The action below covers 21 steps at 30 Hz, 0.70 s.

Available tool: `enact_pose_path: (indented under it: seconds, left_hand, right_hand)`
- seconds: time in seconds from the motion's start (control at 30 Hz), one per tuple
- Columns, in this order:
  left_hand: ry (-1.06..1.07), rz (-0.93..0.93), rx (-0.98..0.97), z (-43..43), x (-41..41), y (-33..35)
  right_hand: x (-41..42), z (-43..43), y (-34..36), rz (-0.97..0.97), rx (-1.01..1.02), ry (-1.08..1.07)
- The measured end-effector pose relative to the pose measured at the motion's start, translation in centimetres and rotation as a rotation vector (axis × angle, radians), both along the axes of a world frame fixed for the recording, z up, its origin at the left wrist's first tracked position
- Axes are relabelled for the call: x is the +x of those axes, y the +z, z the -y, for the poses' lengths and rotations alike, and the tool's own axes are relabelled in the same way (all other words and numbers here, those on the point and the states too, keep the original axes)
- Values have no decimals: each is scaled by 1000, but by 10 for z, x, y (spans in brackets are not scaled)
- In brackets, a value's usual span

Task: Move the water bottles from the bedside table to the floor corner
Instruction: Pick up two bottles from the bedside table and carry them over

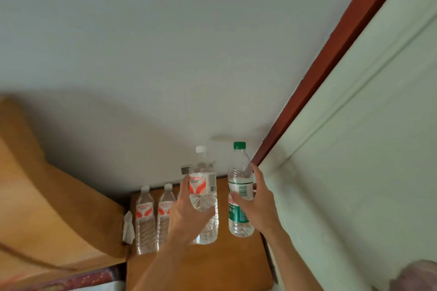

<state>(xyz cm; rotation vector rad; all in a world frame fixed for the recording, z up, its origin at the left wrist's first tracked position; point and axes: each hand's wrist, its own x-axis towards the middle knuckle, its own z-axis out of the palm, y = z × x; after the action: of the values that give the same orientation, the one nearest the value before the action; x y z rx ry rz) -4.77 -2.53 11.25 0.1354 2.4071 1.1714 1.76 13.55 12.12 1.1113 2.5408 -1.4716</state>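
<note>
My left hand [189,215] is wrapped around a clear water bottle with a white cap and a red-and-white label [203,186], held a little above the wooden bedside table [208,264]. A second clear bottle [208,231] stands right behind and below it, partly hidden. My right hand [256,205] grips a green-capped bottle with a green label [240,186], whose base looks just above the table. Two more red-labelled bottles [144,220] [165,210] stand upright at the table's left side.
A wooden headboard [47,208] rises at the left, with a crumpled white tissue [128,229] wedged between it and the table. A pale curtain [354,149] with a red-brown frame [331,54] hangs close on the right. A wall socket sits behind the bottles.
</note>
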Motion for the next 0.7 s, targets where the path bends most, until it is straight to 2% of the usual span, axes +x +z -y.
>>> enact_pose_path:
  seconds: [0.43, 0.7]
  left_hand:
    - [111, -17, 287, 32, 6, 91]
    - [292, -144, 382, 68, 27, 135]
  right_hand:
    - [-7, 21, 87, -245, -10, 143]
    - [-19, 41, 132, -384, -1, 359]
